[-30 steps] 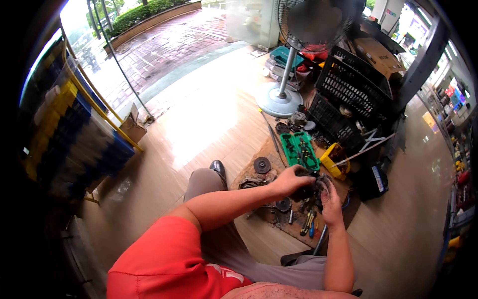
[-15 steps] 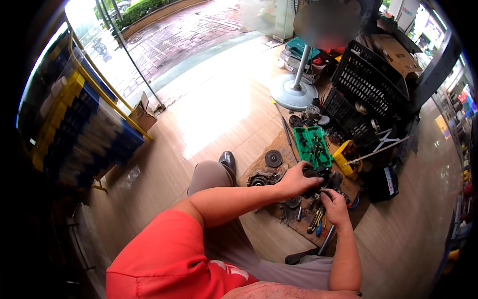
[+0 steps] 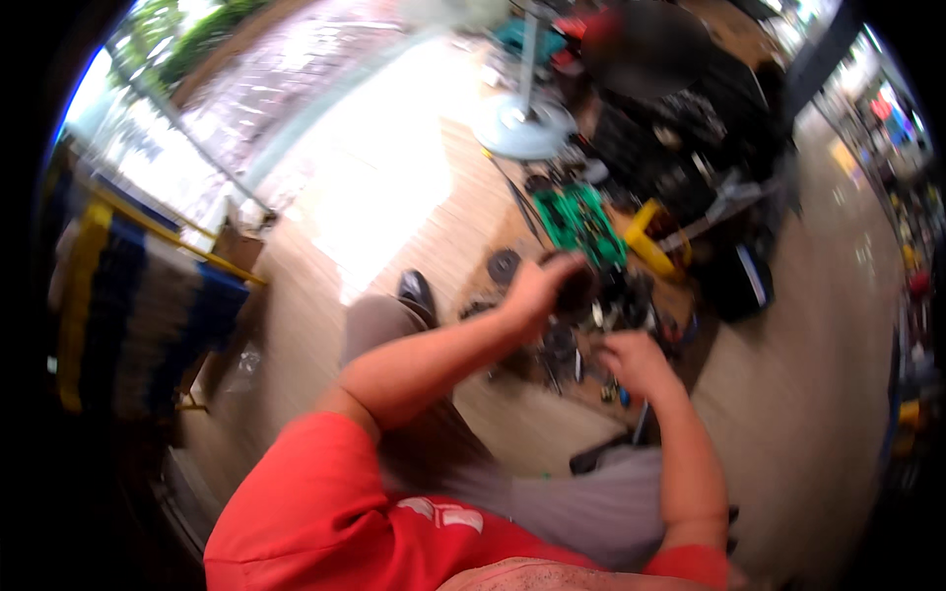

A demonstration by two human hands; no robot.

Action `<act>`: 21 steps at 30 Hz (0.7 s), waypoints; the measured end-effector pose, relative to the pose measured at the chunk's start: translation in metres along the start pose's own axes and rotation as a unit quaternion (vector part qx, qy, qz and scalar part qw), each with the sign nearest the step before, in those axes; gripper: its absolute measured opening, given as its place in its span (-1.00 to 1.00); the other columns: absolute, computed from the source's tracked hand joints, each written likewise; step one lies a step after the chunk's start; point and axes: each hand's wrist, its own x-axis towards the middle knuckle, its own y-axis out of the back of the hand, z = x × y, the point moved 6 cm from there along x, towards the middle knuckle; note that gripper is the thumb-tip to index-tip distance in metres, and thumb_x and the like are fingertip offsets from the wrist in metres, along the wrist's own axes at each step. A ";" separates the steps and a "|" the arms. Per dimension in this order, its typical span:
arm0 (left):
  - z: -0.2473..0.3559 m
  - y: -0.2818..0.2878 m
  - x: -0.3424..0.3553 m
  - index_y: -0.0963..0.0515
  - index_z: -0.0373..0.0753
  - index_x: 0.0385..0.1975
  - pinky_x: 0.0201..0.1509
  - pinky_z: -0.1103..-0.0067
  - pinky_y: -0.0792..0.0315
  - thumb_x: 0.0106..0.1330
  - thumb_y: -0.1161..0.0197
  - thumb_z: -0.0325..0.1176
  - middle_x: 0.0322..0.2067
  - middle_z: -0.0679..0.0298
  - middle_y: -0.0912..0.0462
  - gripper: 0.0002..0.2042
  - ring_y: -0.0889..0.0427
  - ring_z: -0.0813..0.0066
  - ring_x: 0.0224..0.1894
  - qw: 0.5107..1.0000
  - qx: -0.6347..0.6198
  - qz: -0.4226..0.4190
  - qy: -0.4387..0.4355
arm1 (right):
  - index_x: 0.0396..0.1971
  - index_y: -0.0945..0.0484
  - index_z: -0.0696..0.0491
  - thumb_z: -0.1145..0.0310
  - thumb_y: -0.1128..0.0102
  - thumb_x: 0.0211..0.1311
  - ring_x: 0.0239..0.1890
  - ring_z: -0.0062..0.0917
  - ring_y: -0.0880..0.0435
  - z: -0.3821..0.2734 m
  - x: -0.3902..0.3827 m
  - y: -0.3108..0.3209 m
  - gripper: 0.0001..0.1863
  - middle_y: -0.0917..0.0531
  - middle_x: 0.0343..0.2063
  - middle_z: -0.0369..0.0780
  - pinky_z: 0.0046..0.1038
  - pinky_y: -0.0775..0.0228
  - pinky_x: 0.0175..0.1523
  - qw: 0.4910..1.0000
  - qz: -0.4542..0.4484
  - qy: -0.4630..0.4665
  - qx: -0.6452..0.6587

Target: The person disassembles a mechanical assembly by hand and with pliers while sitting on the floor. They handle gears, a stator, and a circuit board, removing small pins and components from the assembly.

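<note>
My left hand (image 3: 537, 291), blurred, is closed round a dark rounded part (image 3: 576, 289) above the work board. To its right and nearer to me, my right hand (image 3: 636, 357) hovers over the board near some tools; motion smears its fingers. A black disc (image 3: 504, 266) lies left of the left hand. Beyond the hands is an open green tool case (image 3: 579, 225) with dark tools in it. Small dark metal parts (image 3: 560, 343) are scattered between the hands. A blue-handled tool (image 3: 623, 396) lies below the right hand.
A yellow container (image 3: 650, 241) and a black box (image 3: 734, 281) stand right of the green case. Farther off are a stand with a round pale base (image 3: 522, 126) and black crates (image 3: 641, 148). At left is a yellow-framed rack (image 3: 148, 305). My shoe (image 3: 416, 294) is beside the board.
The view has shifted, so the scene sits farther left and higher. My hands have moved apart; the left has lifted the dark part away from the right.
</note>
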 end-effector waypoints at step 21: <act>-0.012 -0.001 0.000 -0.41 -0.31 -0.05 -0.18 0.50 -0.62 0.27 -0.19 -0.35 -0.21 0.22 -0.59 -0.70 -0.64 0.45 -0.21 0.993 0.071 -0.071 0.055 | -0.36 -0.59 0.04 0.30 -0.20 0.17 -0.29 -0.14 -0.63 0.081 -0.008 0.067 -0.86 -0.66 -0.41 -0.11 -0.19 -0.46 -0.16 0.968 0.220 -0.080 -0.090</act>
